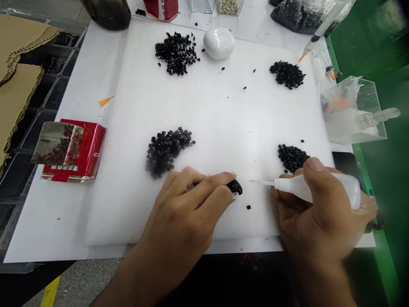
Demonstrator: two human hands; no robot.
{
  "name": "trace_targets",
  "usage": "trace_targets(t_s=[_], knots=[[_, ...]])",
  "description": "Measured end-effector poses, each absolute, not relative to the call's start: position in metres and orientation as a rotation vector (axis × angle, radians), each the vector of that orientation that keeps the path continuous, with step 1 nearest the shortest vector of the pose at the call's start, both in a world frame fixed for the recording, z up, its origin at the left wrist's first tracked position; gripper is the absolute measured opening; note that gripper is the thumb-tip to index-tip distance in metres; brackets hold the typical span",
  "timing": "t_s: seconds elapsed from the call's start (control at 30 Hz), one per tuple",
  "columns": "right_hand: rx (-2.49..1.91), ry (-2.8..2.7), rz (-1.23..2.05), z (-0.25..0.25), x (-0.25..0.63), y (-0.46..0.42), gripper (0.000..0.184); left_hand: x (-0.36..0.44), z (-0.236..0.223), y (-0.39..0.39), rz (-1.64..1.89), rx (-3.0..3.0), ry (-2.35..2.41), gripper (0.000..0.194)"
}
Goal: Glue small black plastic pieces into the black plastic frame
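My left hand (191, 204) is closed on a small shiny black piece (235, 187), pinning it low over the white foam board (223, 119); most of the piece is hidden under the fingers. In my right hand (322, 209) lies a white squeeze bottle (343, 187), thumb on top. Its thin nozzle points left toward the black piece; whether the tip touches it I cannot tell. One loose black square chip (248, 207) lies below the nozzle. Beside my right fingers is a pile of black chips (292, 157), and above my left hand another pile of square chips (168, 149).
Two further black piles (177, 53) (287, 74) lie at the board's far side, with a glossy white stone-like object (219, 43) between. A red box (76, 149) sits left. A clear container (354, 111) and a syringe (322, 30) stand right.
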State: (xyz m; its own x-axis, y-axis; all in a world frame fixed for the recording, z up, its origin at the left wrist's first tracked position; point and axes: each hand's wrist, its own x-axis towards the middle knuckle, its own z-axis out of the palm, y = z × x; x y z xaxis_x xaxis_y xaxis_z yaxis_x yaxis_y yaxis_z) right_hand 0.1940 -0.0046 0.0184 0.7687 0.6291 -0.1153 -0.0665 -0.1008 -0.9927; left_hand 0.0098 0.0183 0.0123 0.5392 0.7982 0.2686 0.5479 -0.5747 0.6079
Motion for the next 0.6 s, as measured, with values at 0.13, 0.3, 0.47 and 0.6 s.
trace_targets(t_s=[0.13,0.3,0.47,0.6], knots=[[-1.561,-0.461,0.624,0.019,0.194,-0.004,0.039,0.010,0.012,0.020,0.757,2.333,1.096,0.015],[-1.491,-0.313,0.635,0.021,0.198,-0.003,0.034,0.007,0.010,0.018,0.818,2.312,1.064,0.012],[-1.540,-0.352,0.660,0.020,0.206,-0.008,0.043,0.004,0.006,0.015,0.815,2.320,1.026,0.021],[-1.570,-0.462,0.721,0.018,0.207,-0.011,0.042,0.005,0.008,0.015,0.799,2.271,1.008,0.016]])
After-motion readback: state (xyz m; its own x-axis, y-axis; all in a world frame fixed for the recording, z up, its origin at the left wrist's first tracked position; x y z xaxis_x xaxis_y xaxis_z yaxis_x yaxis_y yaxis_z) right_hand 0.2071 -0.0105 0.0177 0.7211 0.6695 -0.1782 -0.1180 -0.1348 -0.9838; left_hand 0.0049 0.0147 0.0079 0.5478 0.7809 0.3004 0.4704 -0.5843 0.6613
